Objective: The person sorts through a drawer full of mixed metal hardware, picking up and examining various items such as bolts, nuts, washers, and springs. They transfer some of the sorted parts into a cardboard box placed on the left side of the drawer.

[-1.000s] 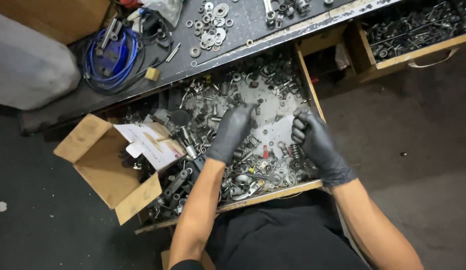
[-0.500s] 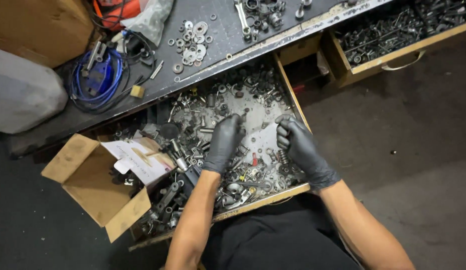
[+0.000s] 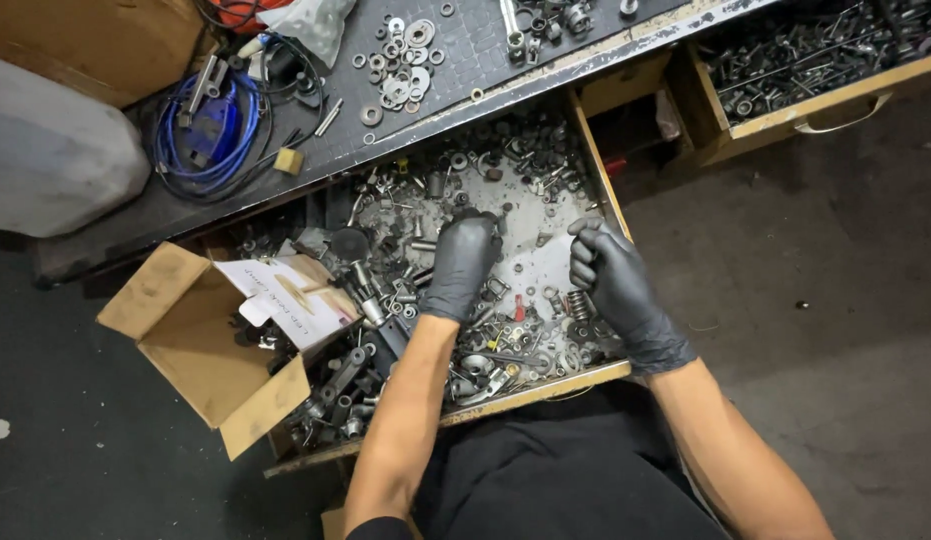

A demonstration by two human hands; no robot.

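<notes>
Head camera looking straight down, and what I'm watching is the heap of loose metal hardware [image 3: 505,190], bolts, nuts, washers and odd fittings, spread across the floor of the open wooden drawer [image 3: 545,385]. The left hand [image 3: 463,265], in a black glove, lies palm down in the middle of that heap with its fingers bent down into the parts. Whether it has pinched anything I cannot tell, because the fingertips are buried. The right hand [image 3: 610,285], also gloved, sits at the drawer's right side with the fingers curled loosely inward. It could be cupping a small piece, but the glove hides it, so I can't call that either. Just beside its heel there is a short coil spring [image 3: 577,305] among the washers. I read this as the rummaging stage: 2 hands feeling through the pile, nothing lifted clear. Any pick from here calls for a fine fingertip pinch, since the pieces are small, tangled and lying on top of each other. Further out, a cardboard box [image 3: 200,350] with open flaps rests at the drawer's left corner with a white sheet of paper [image 3: 285,300] over it. Up on the dark bench [image 3: 465,50] are scattered washers [image 3: 405,70] and a coiled blue cable [image 3: 210,130]. A 2nd drawer [image 3: 815,95] of parts stands open to the right.
</notes>
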